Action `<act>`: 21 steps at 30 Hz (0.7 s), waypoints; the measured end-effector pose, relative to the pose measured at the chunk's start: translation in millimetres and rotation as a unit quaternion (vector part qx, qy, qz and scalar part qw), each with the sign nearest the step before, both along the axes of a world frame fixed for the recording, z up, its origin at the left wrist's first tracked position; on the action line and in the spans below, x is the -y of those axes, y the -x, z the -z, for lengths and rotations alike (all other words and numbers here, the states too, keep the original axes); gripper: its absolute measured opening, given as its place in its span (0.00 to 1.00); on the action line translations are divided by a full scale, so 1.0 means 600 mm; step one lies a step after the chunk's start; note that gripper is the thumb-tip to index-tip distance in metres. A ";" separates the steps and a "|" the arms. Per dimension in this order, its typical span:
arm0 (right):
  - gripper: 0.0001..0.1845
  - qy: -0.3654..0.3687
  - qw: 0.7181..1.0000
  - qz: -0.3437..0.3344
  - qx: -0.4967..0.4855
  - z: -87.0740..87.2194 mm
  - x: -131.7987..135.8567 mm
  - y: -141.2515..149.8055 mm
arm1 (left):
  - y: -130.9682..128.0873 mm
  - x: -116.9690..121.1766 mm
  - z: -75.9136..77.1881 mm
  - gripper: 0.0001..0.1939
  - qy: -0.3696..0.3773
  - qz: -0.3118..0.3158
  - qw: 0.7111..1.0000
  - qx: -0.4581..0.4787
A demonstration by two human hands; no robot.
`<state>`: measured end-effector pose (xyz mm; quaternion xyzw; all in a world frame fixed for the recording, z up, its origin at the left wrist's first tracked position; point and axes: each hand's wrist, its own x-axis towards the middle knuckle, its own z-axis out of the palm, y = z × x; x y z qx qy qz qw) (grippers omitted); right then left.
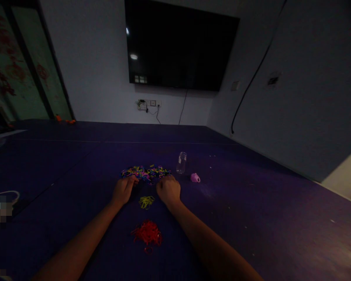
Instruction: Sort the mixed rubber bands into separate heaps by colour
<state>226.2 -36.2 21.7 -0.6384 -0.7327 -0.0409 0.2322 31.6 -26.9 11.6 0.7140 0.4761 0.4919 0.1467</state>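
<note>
A loose heap of multicoloured rubber bands (140, 173) lies on the dark purple floor, mixed yellow, pink, blue and black. At its near left edge is my left hand (124, 190), fingertips drawn together against the bands. My right hand (169, 189) is curled at the heap's right end, back of the hand up, with its fingertips hidden. Whatever either hand pinches is too small or covered to make out. Between my wrists sits a small pile of yellow rubber bands (146, 201). Closer to me is a larger pile of red rubber bands (148, 233).
Just beyond my right hand stands a clear bottle (181, 164), uncapped, with a pink lid (195, 178) beside it. Small white specks dot the floor on the right. A television (181, 45) hangs on the far wall above some sockets (152, 103); a cable (251, 78) runs down the right wall.
</note>
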 end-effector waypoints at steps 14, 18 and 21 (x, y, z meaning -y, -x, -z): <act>0.13 0.048 0.997 0.066 0.005 0.000 -0.003 -0.002 | 0.001 -0.003 0.003 0.30 0.015 0.003 1.000 0.000; 0.13 0.057 0.996 0.065 0.013 0.005 -0.006 -0.003 | -0.001 -0.004 0.003 0.32 0.029 -0.003 1.000 0.002; 0.13 0.044 0.997 0.065 0.004 0.006 -0.007 -0.005 | -0.002 -0.003 0.001 0.32 0.032 -0.005 0.999 -0.004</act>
